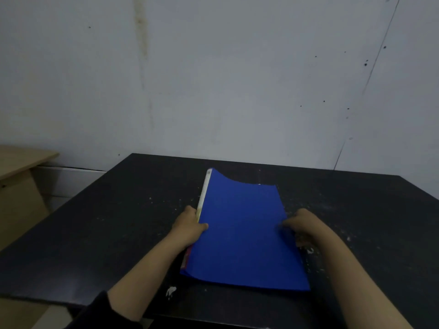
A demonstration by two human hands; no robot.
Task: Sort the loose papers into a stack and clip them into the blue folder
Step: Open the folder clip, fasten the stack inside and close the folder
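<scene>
The blue folder (242, 233) lies closed on the black table (118, 222), its cover bulging upward at the far left corner. Paper edges (204, 191), white and yellowish, show along its left side, with a strip of red near the front left corner. My left hand (190, 224) grips the folder's left edge, thumb on top of the cover. My right hand (304, 226) holds the right edge, fingers curled on the cover's rim. The papers inside are otherwise hidden by the cover.
A grey wall stands right behind the table. A light wooden desk (21, 167) sits at the left, lower than the table. Small white scraps (171, 292) and specks dot the table surface near its front edge.
</scene>
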